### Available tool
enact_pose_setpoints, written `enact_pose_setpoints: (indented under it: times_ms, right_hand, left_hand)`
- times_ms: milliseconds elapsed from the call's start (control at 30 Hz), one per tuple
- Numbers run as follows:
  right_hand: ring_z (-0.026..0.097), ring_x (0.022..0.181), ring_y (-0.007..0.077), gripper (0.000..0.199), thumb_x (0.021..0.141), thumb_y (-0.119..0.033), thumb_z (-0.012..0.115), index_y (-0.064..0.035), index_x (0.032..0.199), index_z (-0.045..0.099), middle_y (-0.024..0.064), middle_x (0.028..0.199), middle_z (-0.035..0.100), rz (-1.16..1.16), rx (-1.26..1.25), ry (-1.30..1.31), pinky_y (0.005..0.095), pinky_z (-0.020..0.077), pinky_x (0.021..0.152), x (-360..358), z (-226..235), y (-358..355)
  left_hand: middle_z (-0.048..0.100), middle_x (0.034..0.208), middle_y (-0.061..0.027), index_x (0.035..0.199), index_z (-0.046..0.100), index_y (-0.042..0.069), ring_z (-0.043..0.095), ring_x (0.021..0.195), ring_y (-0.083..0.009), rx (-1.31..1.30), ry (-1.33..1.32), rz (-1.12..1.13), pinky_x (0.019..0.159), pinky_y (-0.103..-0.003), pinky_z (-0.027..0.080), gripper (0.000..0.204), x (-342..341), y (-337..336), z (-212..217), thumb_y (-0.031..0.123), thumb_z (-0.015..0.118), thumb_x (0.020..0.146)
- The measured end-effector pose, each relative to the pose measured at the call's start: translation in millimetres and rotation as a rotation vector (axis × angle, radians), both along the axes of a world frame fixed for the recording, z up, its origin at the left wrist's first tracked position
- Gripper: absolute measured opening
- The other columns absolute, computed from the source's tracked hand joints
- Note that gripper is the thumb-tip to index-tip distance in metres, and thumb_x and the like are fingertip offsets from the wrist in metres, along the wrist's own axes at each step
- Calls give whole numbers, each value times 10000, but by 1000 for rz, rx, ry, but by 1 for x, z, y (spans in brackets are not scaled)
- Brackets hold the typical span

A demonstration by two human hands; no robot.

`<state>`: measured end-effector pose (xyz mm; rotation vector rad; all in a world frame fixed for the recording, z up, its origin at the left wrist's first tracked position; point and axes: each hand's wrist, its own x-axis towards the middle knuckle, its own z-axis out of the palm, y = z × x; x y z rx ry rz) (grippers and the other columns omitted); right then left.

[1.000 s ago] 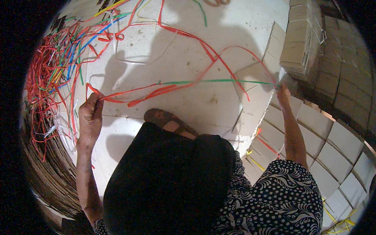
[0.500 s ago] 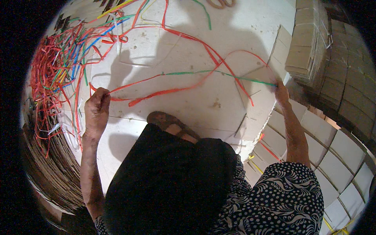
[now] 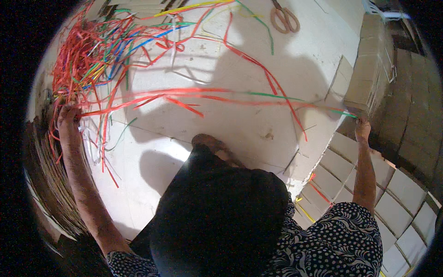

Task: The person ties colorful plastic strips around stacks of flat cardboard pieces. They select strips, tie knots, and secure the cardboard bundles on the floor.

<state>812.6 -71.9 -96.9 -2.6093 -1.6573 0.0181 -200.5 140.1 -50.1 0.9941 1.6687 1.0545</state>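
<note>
A person stretches a bundle of red and green straps (image 3: 221, 94) taut above a pale floor (image 3: 240, 134), arms spread wide. The left hand (image 3: 69, 117) is fisted around one end beside a tangled heap of coloured straps (image 3: 97, 51). The right hand (image 3: 362, 129) pinches the other end near stacked cardboard boxes (image 3: 369, 78).

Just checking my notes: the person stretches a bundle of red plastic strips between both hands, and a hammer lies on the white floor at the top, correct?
Not quite: the head view shows orange-handled scissors, not a hammer. The rest stands: red plastic strips run from left hand to right hand over the white floor.
</note>
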Motion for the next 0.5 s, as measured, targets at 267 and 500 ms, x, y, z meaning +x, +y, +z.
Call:
enact_pose_setpoints:
  times_ms: [267, 500]
  right_hand:
    - [453, 689, 119, 188, 823, -172, 602, -5, 880, 539, 30, 757, 522, -42, 58, 681, 282, 404, 629, -65, 3, 70]
    - [324, 443, 93, 238, 895, -248, 505, -65, 742, 494, 6, 534, 381, -76, -234, 1221, 257, 290, 424, -78, -56, 157]
  left_hand:
    - [629, 944, -114, 982, 596, 30, 613, 851, -217, -82, -539, 129, 747, -376, 518, 157, -61, -35, 46, 110, 557, 853]
    - [640, 902, -84, 970, 600, 11, 607, 809, -190, -150, -694, 178, 730, -332, 508, 171, -104, -112, 97, 127, 561, 850]
